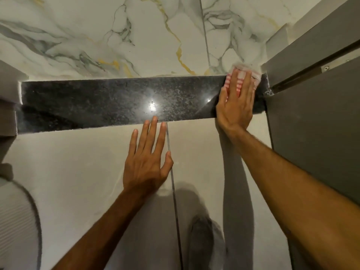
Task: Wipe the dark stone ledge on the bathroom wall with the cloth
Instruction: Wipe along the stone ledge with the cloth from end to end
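**Cloth pressed flat at the right end of the ledge**

Nearest you, your left hand (147, 162) lies open and flat against the pale tile wall (78, 172) below the ledge, fingers spread and gripping nothing, its longest fingertips just touching the ledge's front edge. A dark grout line (173, 182) runs down the wall beside your thumb.

Further out, your right hand (236, 103) is spread flat, palm down, pressing the cloth (242, 76) onto the stone rather than clenching it. The cloth is pink and white striped, bunched under your fingers at the far right end of the ledge, against the back wall.

The dark stone ledge (97, 102) is polished, speckled black and grey, with a bright light reflection near its middle.

Beyond it rises the marble-patterned wall (116, 36), white with grey and gold veins. A grey door frame (311, 123) borders the ledge's right end.
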